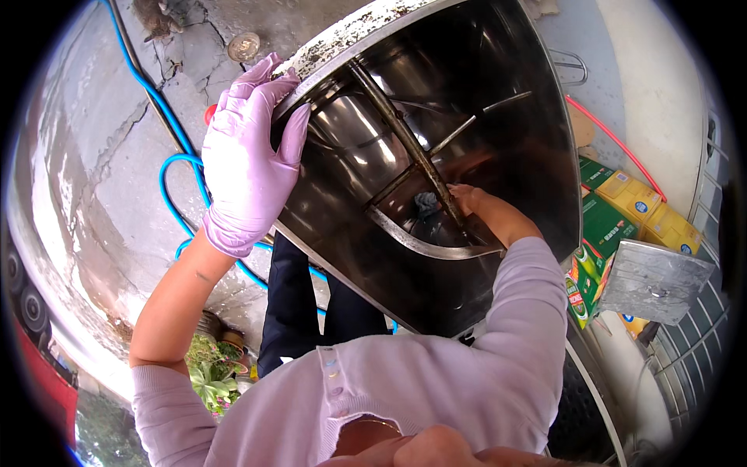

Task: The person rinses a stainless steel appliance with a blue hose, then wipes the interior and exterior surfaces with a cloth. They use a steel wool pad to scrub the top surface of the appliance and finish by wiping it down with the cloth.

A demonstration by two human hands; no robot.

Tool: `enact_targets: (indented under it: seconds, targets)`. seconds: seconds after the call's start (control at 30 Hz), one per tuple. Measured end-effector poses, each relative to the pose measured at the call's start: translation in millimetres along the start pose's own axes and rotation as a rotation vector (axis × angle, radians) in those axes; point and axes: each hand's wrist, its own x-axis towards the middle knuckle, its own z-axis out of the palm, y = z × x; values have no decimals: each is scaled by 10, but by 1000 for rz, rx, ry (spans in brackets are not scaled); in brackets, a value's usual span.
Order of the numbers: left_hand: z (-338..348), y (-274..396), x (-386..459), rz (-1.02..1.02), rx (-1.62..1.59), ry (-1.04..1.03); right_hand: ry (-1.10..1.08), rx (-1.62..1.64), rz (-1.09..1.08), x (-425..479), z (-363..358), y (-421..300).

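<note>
A large stainless steel mixing tub (327, 245) with a worn white outer edge stands tilted before me. Inside it runs a metal mixer shaft (408, 140) with cross rods and a curved blade (432, 248). My left hand (251, 152), in a pink glove, grips the tub's rim at the upper left. Deep inside the tub, my right hand (464, 198) is at the shaft's far side; the shaft partly hides its fingers. Beside it, across the shaft, lies a dark grey crumpled cloth or scrubber (427, 204). Whether my right hand touches it cannot be told.
A blue hose (169, 117) winds over cracked, wet concrete (117, 169) on the left. A small round dish (244, 46) and a cat (154, 17) are at the top left. Green and yellow cartons (607, 225), a metal lid (653, 280) and a red hose (618, 146) are at the right. Potted plants (213, 379) stand lower left.
</note>
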Motion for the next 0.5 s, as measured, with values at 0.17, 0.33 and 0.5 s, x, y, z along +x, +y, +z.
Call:
enact_targets:
  seconds: [0.17,0.33,0.5]
  targets:
    - [-53,20,-58,-6,57,33,-2,113,456,-504,265,249]
    - [-17,-13,-67,-10,31,42,-66,163,684,-909,565,204]
    - [45,-50,-94,-48,68,-19,-501,381,830,-1969,-195,-205]
